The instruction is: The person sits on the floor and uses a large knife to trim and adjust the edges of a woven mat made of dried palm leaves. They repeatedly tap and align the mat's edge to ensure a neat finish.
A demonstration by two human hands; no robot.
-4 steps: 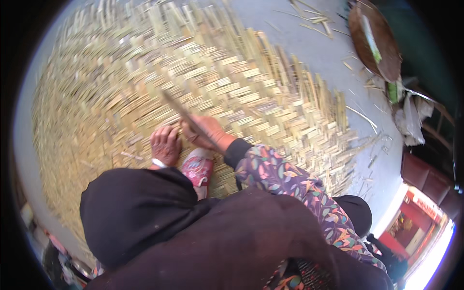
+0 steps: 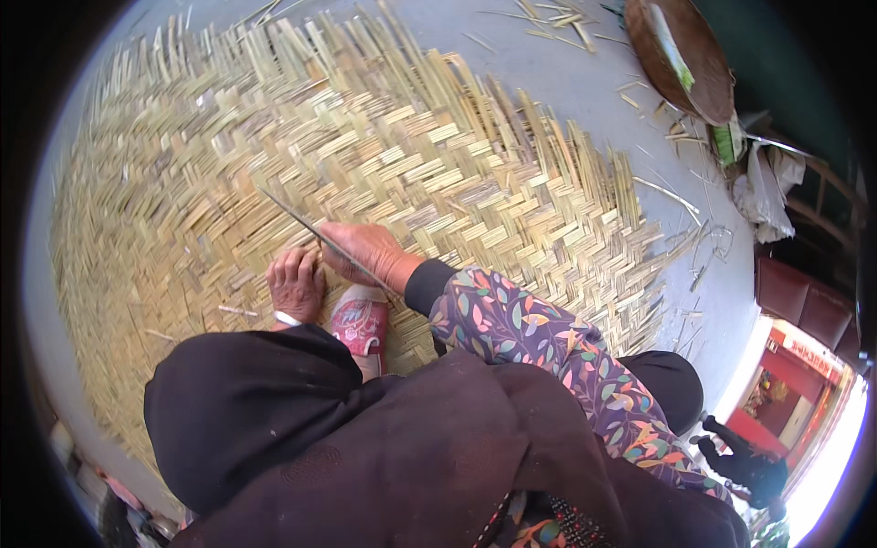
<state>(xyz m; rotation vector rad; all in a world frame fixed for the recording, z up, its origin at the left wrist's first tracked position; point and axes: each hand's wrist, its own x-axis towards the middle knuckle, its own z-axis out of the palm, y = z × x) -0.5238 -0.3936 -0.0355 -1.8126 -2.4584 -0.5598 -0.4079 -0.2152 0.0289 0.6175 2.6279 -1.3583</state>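
Note:
A large woven mat [image 2: 384, 164] of flat, straw-coloured strips spreads in front of me in a slanting weave. My left hand [image 2: 297, 281], with a white bangle at its wrist, lies on the mat with its fingers laid down on the strips. Close to its right, my right hand [image 2: 361, 251] is closed round a long, thin, dark blade-like tool [image 2: 290, 213]. The tool points to the far left, over the weave, and its grip is partly hidden by the hand. My foot in a red patterned shoe [image 2: 358, 321] rests on the mat just behind both hands.
Loose strip ends stick out along the mat's far and right edges. Cut scraps [image 2: 562, 20] lie on the grey floor. A round brown shallow basket [image 2: 681, 64] stands at the far right, near a white plastic bag [image 2: 767, 196]. A person in dark clothes [image 2: 744, 466] is at the lower right.
The picture has shifted, so hands and mat appear slightly farther left. The tool has turned and shows as a thinner line. The left hand stays on the mat.

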